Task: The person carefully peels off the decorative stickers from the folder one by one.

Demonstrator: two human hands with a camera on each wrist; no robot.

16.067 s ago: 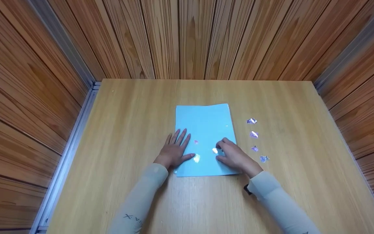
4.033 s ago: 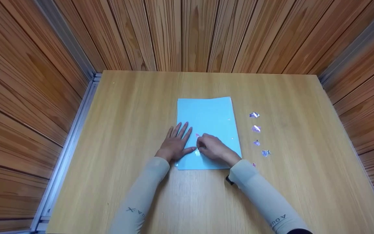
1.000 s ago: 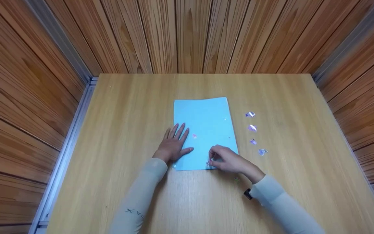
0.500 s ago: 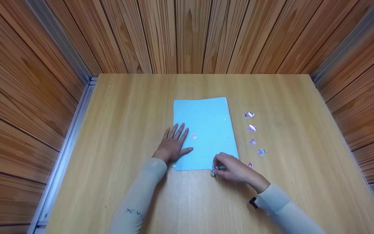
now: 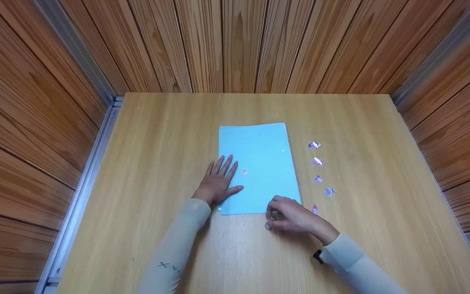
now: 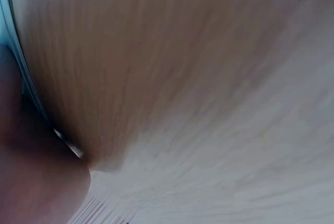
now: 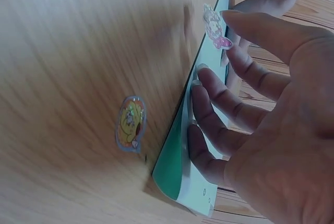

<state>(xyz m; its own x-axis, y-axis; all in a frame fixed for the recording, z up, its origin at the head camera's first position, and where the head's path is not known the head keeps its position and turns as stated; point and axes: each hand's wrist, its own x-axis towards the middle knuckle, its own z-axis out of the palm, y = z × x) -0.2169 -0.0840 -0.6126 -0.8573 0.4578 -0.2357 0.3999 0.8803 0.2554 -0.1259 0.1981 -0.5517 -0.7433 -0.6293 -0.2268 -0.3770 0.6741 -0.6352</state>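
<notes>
My left hand (image 5: 215,184) lies spread flat on the left edge of light-blue layered paper (image 5: 255,149). Beyond the paper's near edge, my right hand (image 5: 294,214) pinches a small sticker (image 5: 269,223) between thumb and index finger. In the right wrist view, this sticker (image 7: 214,27) is pale with a pink end, held above the table, while the other fingers curl loosely by the paper's edge. A small pink patch (image 5: 244,171) sits on the paper near the left fingers. The left wrist view shows mostly blurred table and part of the hand (image 6: 42,182).
Right of the paper, several shiny stickers lie in a rough column, among them a purple one (image 5: 316,161), a bluish one (image 5: 329,191) and a pink one (image 5: 314,209). A yellow sticker (image 7: 130,124) lies on the table (image 7: 62,78) below the right hand. Wooden walls (image 5: 243,45) enclose the table.
The right hand, holding the sticker, has drawn back from over the paper to just past its near edge. A pale patch seen earlier by the left thumb is gone. The left hand stays put.
</notes>
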